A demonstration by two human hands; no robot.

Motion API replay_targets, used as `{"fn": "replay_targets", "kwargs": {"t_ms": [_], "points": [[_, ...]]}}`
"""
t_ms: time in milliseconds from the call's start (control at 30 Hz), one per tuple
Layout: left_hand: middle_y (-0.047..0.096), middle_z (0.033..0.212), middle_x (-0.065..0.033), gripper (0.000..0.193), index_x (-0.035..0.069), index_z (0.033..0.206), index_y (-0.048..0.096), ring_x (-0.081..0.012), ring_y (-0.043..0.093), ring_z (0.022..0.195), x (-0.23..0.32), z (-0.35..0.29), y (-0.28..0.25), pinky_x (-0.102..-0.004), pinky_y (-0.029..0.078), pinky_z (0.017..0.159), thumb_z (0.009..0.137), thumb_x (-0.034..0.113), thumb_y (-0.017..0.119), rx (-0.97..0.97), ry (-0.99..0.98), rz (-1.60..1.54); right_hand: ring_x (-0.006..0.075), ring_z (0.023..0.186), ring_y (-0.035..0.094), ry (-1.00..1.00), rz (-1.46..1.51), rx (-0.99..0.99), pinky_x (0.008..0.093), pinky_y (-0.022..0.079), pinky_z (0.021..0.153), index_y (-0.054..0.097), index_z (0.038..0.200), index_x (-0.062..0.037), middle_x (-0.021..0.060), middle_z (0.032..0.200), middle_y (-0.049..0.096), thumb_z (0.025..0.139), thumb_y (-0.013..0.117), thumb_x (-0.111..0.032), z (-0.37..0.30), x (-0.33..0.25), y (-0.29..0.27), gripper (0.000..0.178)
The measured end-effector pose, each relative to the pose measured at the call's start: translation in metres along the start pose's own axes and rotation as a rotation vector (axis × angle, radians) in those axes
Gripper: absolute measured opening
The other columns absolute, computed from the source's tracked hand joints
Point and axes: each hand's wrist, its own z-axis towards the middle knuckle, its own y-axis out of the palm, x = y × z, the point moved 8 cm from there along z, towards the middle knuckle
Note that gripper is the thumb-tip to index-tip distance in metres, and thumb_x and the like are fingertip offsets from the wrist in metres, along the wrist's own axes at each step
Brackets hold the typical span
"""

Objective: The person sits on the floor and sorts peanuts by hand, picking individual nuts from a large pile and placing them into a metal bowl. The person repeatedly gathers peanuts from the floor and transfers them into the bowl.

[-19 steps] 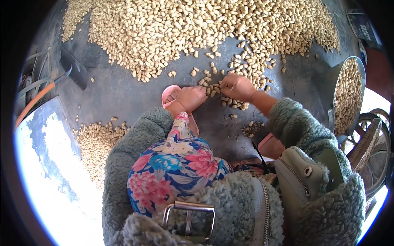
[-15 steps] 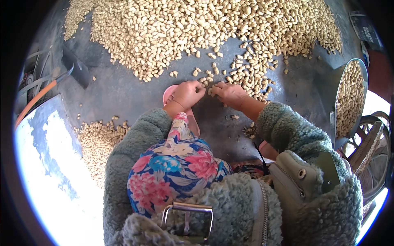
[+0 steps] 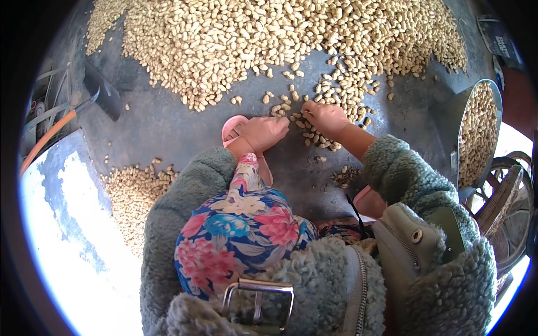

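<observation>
Unshelled peanuts (image 3: 241, 42) lie in a wide heap on the dark grey sheet (image 3: 168, 129), with a looser strip of them trailing toward me. My right hand (image 3: 327, 119) is over that strip, fingertips pinched together among the peanuts. Whatever sits in the pinch is too small to make out. Just left of it, my left hand (image 3: 263, 133) is closed with its back up, beside a few scattered peanuts (image 3: 280, 108); its fingers hide anything inside. A small pile of dark debris (image 3: 345, 177) lies nearer to me.
A tilted metal container (image 3: 480, 134) of peanuts stands at the right, near a spoked wheel (image 3: 513, 201). At the left are a shovel (image 3: 101, 92) with an orange handle and a smaller peanut pile (image 3: 137, 193). My pink sandal (image 3: 232, 126) is beside my left hand.
My right hand has moved slightly right and away from me, uncovering peanuts beneath it. My left hand has shifted a little right and nearer to me.
</observation>
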Motion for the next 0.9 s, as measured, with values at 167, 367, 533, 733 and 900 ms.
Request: {"fn": "replay_targets", "kwargs": {"t_ms": [167, 367, 533, 733, 900], "points": [[0.066, 0.07, -0.0097, 0.013, 0.009, 0.089, 0.055, -0.0279, 0.066, 0.064, -0.009, 0.005, 0.02, -0.0403, 0.052, 0.055, 0.087, 0.022, 0.058, -0.024, -0.06, 0.062, 0.0304, 0.085, 0.068, 0.138, -0.096, -0.07, 0.0418, 0.053, 0.071, 0.055, 0.098, -0.006, 0.0172, 0.09, 0.069, 0.093, 0.051, -0.03, 0.009, -0.002, 0.001, 0.025], [0.059, 0.067, -0.005, 0.018, 0.005, 0.085, 0.059, -0.0141, 0.059, 0.062, -0.043, -0.007, 0.03, -0.0254, 0.046, 0.054, 0.085, 0.019, 0.05, -0.078, -0.476, -1.052, 0.0114, 0.061, 0.055, 0.326, 1.383, -0.221, 0.0253, 0.042, 0.049, 0.057, 0.087, -0.0063, 0.0067, 0.074, 0.061, 0.085, 0.048, -0.019, -0.005, 0.036, -0.009, 0.016], [0.058, 0.072, -0.0025, 0.017, 0.006, 0.082, 0.059, -0.0106, 0.057, 0.062, -0.02, -0.015, 0.02, -0.0221, 0.041, 0.05, 0.086, 0.021, 0.055, -0.315, -0.718, -1.43, 0.0184, 0.065, 0.063, 0.313, 0.621, 0.203, 0.033, 0.049, 0.056, 0.062, 0.093, -0.0092, 0.0076, 0.072, 0.065, 0.091, 0.06, -0.031, 0.015, 0.079, -0.064, 0.022], [0.06, 0.075, -0.0008, 0.018, 0.005, 0.091, 0.062, -0.0087, 0.056, 0.062, -0.018, -0.015, 0.028, -0.0213, 0.04, 0.051, 0.091, 0.022, 0.056, -0.363, -0.747, -1.39, 0.0282, 0.079, 0.066, 0.18, -0.157, 0.184, 0.0394, 0.051, 0.069, 0.058, 0.106, -0.0095, 0.0118, 0.091, 0.068, 0.093, 0.052, -0.028, 0.043, 0.093, -0.072, 0.023], [0.06, 0.078, 0.0004, 0.018, 0.007, 0.091, 0.062, -0.0072, 0.056, 0.064, -0.025, -0.018, 0.027, -0.0201, 0.04, 0.053, 0.093, 0.023, 0.055, -0.336, -0.742, -1.365, 0.0156, 0.053, 0.047, 0.44, 1.211, 0.04, 0.0322, 0.039, 0.047, 0.046, 0.068, -0.0137, 0.0038, 0.06, 0.049, 0.09, 0.046, -0.03, 0.026, 0.126, -0.068, 0.027]]}}
